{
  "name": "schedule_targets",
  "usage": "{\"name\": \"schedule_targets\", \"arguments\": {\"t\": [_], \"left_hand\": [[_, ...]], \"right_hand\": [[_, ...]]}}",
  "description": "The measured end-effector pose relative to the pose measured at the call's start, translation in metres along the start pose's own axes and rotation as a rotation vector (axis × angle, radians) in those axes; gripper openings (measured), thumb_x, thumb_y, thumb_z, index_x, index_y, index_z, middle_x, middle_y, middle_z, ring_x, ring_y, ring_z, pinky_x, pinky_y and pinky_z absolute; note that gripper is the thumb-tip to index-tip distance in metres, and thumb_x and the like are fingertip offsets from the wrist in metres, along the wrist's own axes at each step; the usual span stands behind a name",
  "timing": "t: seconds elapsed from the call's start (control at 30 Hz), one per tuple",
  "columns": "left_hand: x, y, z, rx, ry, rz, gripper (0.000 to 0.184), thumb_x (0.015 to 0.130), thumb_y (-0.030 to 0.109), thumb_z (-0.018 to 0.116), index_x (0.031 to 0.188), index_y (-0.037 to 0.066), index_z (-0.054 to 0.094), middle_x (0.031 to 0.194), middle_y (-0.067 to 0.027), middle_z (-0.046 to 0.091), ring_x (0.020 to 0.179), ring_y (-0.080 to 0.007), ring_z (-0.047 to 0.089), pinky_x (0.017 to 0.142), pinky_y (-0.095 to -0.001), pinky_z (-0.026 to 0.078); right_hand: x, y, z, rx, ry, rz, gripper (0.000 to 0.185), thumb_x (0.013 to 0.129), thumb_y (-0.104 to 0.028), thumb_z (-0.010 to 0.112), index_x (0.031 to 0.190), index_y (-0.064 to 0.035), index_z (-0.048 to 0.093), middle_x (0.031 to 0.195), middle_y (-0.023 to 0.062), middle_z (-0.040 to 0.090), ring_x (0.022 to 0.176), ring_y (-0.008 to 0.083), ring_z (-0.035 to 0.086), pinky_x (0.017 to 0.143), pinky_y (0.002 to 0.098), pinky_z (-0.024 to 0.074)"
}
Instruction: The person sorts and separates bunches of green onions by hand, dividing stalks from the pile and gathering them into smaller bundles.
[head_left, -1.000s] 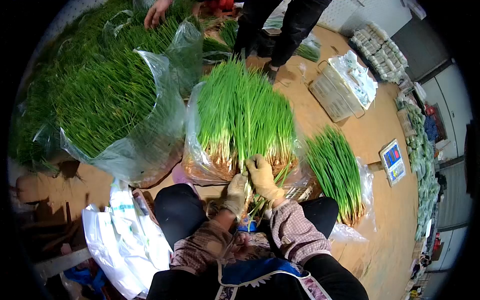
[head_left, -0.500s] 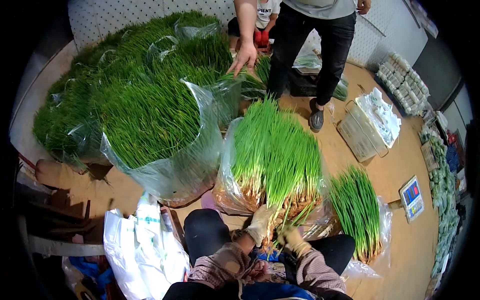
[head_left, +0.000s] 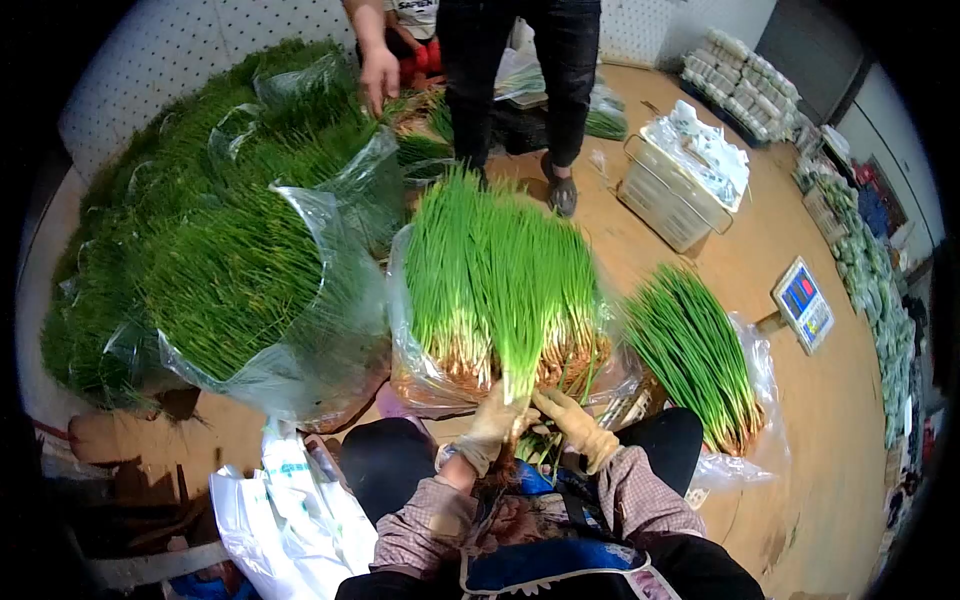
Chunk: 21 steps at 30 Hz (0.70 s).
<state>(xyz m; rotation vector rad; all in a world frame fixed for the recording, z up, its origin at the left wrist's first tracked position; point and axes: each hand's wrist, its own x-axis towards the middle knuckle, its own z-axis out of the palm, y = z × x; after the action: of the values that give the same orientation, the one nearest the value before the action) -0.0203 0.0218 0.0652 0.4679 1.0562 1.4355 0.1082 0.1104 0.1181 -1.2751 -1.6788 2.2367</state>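
Note:
My left hand (head_left: 491,426), in a pale work glove, is closed round the lower stems of a bunch of spring onions (head_left: 517,350), leaves upward and roots hanging below the fist. Against the right side of these stems, the gloved fingers of my right hand (head_left: 577,424) are drawn together; their tips are partly hidden. Directly behind, many more spring onions (head_left: 450,290) stand in a clear plastic bag (head_left: 402,340). To the right, a separate pile of spring onions (head_left: 695,350) lies on a plastic sheet (head_left: 757,375). Loose trimmings (head_left: 540,445) lie below my hands.
Large bags of greens (head_left: 235,280) fill the left. A person in dark trousers (head_left: 520,80) stands ahead, one hand (head_left: 378,78) hanging down; another person is partly visible behind. A crate (head_left: 665,195), a scale (head_left: 803,305) and white plastic bags (head_left: 290,500) stand around me.
The view has swung right. My right hand has come up beside the stems in my left hand, which still holds the bunch. The standing person's hand has lifted off the bagged greens.

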Motion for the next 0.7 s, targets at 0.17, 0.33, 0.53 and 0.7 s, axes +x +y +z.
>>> {"name": "schedule_targets", "arguments": {"t": [0.17,0.33,0.53,0.7], "left_hand": [[0.024,-0.052,-0.026,0.351,-0.114,0.032,0.052,0.087,0.024,0.052,0.131,0.004,0.033,0.128,-0.0119,0.044,0.109,-0.0216,0.05,0.091,-0.0302,0.041],[-0.002,-0.002,-0.004,0.127,0.111,0.043,0.042,0.087,0.02,0.053,0.126,0.005,0.043,0.109,-0.0045,0.057,0.086,-0.0111,0.056,0.073,-0.0218,0.045],[0.009,-0.018,-0.009,0.319,0.248,0.084,0.035,0.085,0.017,0.056,0.115,0.0,0.053,0.103,-0.0059,0.059,0.084,-0.0119,0.058,0.072,-0.0239,0.047],[0.01,-0.022,-0.001,0.224,0.327,-0.16,0.031,0.086,0.016,0.056,0.116,0.009,0.051,0.076,-0.0028,0.057,0.048,-0.006,0.045,0.037,-0.0169,0.032]], "right_hand": [[0.038,0.009,-0.006,0.011,-0.028,-0.078,0.05,0.081,-0.024,0.062,0.117,0.0061,0.043,0.099,0.0126,0.058,0.089,0.019,0.055,0.08,0.0284,0.0441],[0.055,-0.012,-0.048,0.043,0.198,-0.274,0.045,0.079,-0.007,0.058,0.117,0.0073,0.04,0.105,0.0167,0.056,0.091,0.0247,0.055,0.081,0.0325,0.0455],[-0.005,-0.064,-0.186,-0.641,0.598,-0.311,0.056,0.074,-0.023,0.065,0.119,0.0045,0.043,0.101,0.022,0.059,0.094,0.031,0.057,0.083,0.0356,0.0428],[-0.059,-0.011,-0.324,-0.878,0.946,-0.203,0.056,0.073,-0.019,0.064,0.121,-0.0002,0.043,0.105,0.0227,0.058,0.098,0.0336,0.055,0.085,0.0358,0.0428]]}}
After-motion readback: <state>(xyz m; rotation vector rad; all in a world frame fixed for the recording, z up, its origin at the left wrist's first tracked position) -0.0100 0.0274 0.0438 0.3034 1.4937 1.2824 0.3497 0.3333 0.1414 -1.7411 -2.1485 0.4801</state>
